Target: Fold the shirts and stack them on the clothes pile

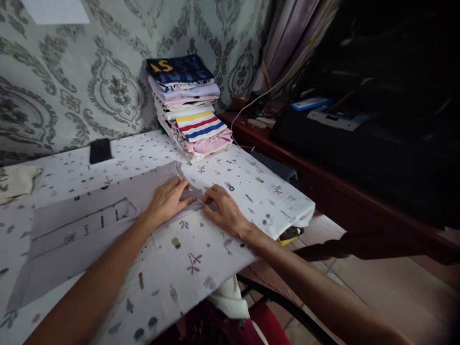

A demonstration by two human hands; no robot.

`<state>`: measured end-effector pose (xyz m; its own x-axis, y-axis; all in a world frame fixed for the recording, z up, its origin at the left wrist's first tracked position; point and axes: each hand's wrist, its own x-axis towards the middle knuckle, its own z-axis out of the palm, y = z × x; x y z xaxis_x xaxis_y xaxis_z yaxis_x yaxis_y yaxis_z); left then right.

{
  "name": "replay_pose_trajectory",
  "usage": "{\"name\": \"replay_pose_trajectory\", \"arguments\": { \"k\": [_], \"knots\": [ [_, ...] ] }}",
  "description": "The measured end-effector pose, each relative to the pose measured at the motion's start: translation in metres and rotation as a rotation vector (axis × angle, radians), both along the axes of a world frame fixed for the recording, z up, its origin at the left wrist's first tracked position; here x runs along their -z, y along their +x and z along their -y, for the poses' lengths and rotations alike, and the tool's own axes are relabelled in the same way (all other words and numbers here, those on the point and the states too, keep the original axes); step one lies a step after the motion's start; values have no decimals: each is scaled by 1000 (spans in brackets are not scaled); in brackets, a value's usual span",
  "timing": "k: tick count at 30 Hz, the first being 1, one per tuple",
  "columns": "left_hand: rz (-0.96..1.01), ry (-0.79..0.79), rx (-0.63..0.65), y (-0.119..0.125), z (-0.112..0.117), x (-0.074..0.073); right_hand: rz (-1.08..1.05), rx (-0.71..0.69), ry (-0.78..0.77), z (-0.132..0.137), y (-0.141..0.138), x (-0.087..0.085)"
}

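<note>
Left hand (pixel 167 199) spread flat, right hand (pixel 224 208) curled in a pinch, nearly touching, both on the right tip of the grey garment (pixel 82 225) lying flat on the table (pixel 251 187), clothes stack (pixel 187 110) far behind.

Both hands (pixel 168 199) (pixel 224 208) press a grey garment (pixel 82 230) flat.
</note>
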<state>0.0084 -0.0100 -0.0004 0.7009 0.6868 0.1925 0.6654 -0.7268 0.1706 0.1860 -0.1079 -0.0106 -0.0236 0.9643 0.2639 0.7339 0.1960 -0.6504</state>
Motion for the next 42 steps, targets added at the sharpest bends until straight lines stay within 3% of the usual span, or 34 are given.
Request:
{"name": "replay_pose_trajectory", "arguments": {
  "k": [12, 16, 19, 24, 28, 31, 33, 39, 42],
  "knots": [
    [-23, 63, -7, 1, 1, 4, 12, 25, 104, -1, 1, 5],
    [-10, 71, 6, -1, 2, 4, 50, -178, 314, 6, -4, 0],
    [0, 57, 33, -3, 2, 5, 159, -371, 303, 7, -8, -3],
    [79, -25, 42, -7, 0, 1, 260, -376, 248, 3, -10, -3],
    [121, -97, 102, -21, 5, -17, 245, -383, 238, 2, -10, -4],
    [98, -101, 119, -47, 16, -31, 207, -382, 212, 3, -10, -5],
    [67, -100, 101, -73, 25, -32, 182, -380, 195, 3, -10, -5],
    [38, -58, -208, -185, 47, -2, 155, -387, 227, 4, -8, -3],
    [26, -9, -341, -239, 50, 5, 172, -392, 262, 3, -14, -7]
  ]
}}
